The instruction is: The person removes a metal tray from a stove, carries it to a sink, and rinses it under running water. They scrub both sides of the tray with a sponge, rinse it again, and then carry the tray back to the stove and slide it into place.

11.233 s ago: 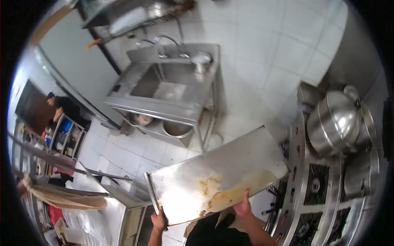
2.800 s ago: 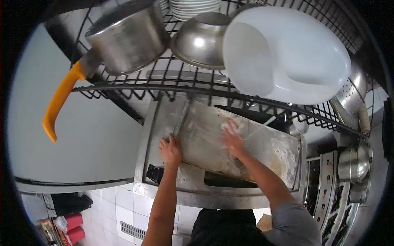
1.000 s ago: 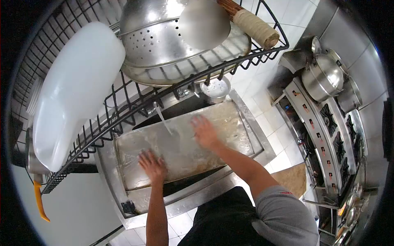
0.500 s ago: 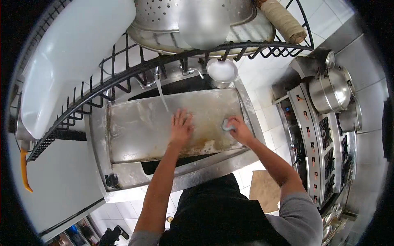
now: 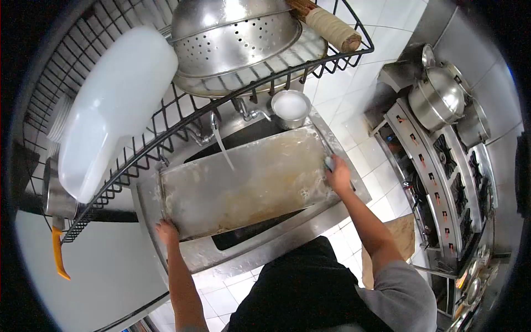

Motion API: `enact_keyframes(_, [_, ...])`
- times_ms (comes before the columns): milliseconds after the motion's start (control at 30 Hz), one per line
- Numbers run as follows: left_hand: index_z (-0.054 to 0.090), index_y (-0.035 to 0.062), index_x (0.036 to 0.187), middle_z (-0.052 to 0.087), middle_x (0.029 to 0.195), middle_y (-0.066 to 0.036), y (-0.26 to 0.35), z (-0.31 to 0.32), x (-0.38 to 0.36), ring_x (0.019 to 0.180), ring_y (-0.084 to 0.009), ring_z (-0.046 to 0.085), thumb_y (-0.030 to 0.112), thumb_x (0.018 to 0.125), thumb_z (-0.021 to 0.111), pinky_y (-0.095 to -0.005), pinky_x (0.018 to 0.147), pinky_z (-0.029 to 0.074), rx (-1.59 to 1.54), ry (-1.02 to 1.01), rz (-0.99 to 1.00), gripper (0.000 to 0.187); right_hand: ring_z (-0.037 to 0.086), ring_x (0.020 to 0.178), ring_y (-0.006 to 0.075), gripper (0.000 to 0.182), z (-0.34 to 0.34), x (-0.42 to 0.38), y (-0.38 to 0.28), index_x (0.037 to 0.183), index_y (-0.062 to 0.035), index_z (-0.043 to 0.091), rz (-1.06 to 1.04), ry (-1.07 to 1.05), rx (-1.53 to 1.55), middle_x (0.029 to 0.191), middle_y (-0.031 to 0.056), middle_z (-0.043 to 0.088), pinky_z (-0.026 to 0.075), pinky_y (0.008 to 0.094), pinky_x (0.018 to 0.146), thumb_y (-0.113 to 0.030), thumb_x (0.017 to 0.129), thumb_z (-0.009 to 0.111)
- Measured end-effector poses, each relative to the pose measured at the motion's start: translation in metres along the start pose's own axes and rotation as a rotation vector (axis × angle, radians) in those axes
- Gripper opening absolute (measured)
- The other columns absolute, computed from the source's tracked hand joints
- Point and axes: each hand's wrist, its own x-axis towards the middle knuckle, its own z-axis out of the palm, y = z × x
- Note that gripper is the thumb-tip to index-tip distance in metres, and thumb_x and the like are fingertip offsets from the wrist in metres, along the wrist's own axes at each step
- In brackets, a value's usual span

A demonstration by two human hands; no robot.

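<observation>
A large flat metal tray lies across the sink, wet and stained brown in places. My left hand is at its near left corner, fingers closed round the edge. At the tray's right end, my right hand grips a pale bluish scrubbing sponge, partly hidden by the fingers. Water pours onto the tray from a tap. Just beyond its far right side stands a metal bowl with whitish liquid.
Overhead, a black wire rack carries a white plastic container, a metal colander and a brush with a wrapped handle. An orange-handled pan hangs at left. To the right stands a stove with metal pots.
My left hand has gone from flat on the tray's middle to its near left corner. My right hand has moved with the sponge to the right edge. The camera view has turned.
</observation>
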Motion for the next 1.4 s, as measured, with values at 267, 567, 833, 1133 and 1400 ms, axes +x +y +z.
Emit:
enact_keyframes(267, [0.058, -0.0068, 0.098, 0.06, 0.1, -0.028, -0.083, 0.02, -0.006, 0.1, -0.0454, 0.055, 0.026, 0.093, 0.049, -0.052, 0.088, 0.043, 0.054, -0.024, 0.277, 0.034, 0.059, 0.092, 0.0399, 0.046, 0.024, -0.003, -0.028, 0.111, -0.0118, 0.055, 0.146, 0.008, -0.138, 0.097, 0.0191, 0.06, 0.049, 0.0468, 0.079, -0.008, 0.068, 0.069])
enact_keyframes(567, [0.059, -0.0069, 0.1, 0.06, 0.1, -0.031, -0.094, 0.003, -0.05, 0.098, -0.0473, 0.056, 0.026, 0.092, 0.05, -0.0533, 0.087, 0.045, -0.095, 0.052, 0.142, 0.035, 0.058, 0.096, 0.0367, 0.043, 0.033, -0.01, -0.035, 0.112, -0.0094, 0.056, 0.048, -0.028, -0.195, 0.099, 0.0169, 0.06, 0.049, 0.0457, 0.08, -0.003, 0.07, 0.065])
enact_keyframes(833, [0.055, -0.0081, 0.112, 0.056, 0.109, -0.033, -0.132, 0.011, -0.046, 0.1, -0.0496, 0.054, 0.024, 0.09, 0.05, -0.0551, 0.089, 0.044, -0.092, -0.173, -0.023, 0.04, 0.054, 0.097, 0.0369, 0.045, 0.042, -0.019, -0.046, 0.113, -0.0068, 0.055, -0.101, 0.005, -0.083, 0.102, 0.0178, 0.057, 0.048, 0.0443, 0.081, 0.0, 0.069, 0.059])
enact_keyframes(1133, [0.055, -0.0059, 0.098, 0.059, 0.104, -0.028, -0.165, 0.013, -0.059, 0.095, -0.0493, 0.055, 0.017, 0.085, 0.051, -0.0539, 0.084, 0.046, 0.111, 0.102, 0.396, 0.027, 0.053, 0.102, 0.0348, 0.03, 0.069, -0.033, -0.047, 0.111, -0.0047, 0.055, -0.424, -0.418, -0.234, 0.112, 0.0176, 0.055, 0.047, 0.043, 0.084, -0.007, 0.081, 0.053])
enact_keyframes(1400, [0.052, -0.0067, 0.091, 0.057, 0.091, -0.035, -0.115, -0.049, -0.071, 0.089, -0.0533, 0.053, 0.028, 0.096, 0.044, -0.0544, 0.075, 0.043, -0.311, -0.045, -0.076, 0.036, 0.035, 0.123, 0.0438, 0.055, 0.128, -0.067, -0.079, 0.134, 0.0024, 0.035, -0.128, -0.392, -0.142, 0.134, 0.028, 0.034, 0.029, 0.0506, 0.104, -0.024, 0.088, 0.051])
